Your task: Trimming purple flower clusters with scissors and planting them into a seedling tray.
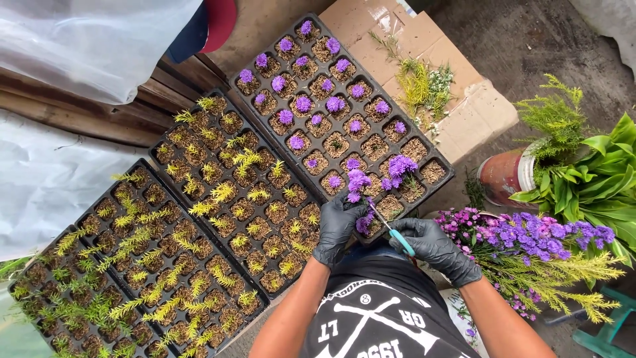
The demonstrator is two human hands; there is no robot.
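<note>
Both hands wear black gloves and meet at the lower middle of the frame, above a dark printed shirt [381, 318]. Left hand [336, 225] has its fingers closed around purple flower stems [361, 182], just at the near edge of the tray [344, 116]. Right hand [434, 246] holds small scissors [396, 235] with a teal handle, the blades pointing to the stems. This black tray holds purple cuttings in many cells. Two other trays [199, 219] with yellow-green cuttings lie at the left. Purple flowers [530, 235] and a potted plant [583, 179] stand at the right, cardboard [424, 73] at the top.
</note>
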